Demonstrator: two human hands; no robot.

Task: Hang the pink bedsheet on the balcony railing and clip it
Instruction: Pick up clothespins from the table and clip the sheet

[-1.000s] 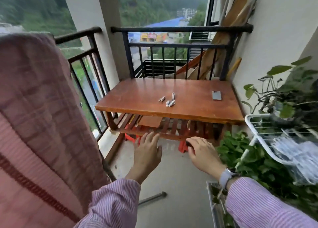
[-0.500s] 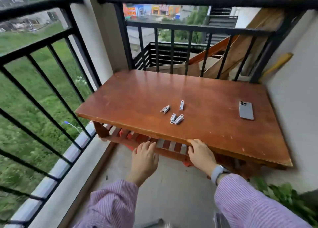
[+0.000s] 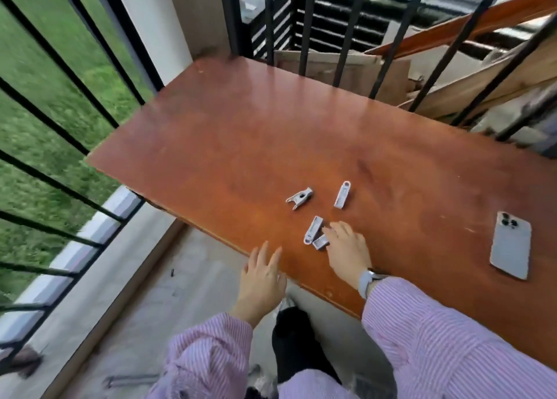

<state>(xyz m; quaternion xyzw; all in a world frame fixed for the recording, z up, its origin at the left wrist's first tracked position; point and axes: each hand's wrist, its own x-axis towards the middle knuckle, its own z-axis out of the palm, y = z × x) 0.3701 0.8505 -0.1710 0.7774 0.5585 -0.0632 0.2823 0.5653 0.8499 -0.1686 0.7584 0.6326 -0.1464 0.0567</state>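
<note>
Our right hand (image 3: 346,252) lies open on the counter (image 3: 241,145), fingertips touching two grey clips (image 3: 315,237); two more lie just beyond. Our left hand (image 3: 262,281) hovers open and empty beside it, a phone (image 3: 511,245) well to the right.

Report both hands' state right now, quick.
Left hand: open, fingers spread, holding nothing, at the table edge.
Right hand: open, fingertips on the nearest clip, no grip on it yet.
</note>
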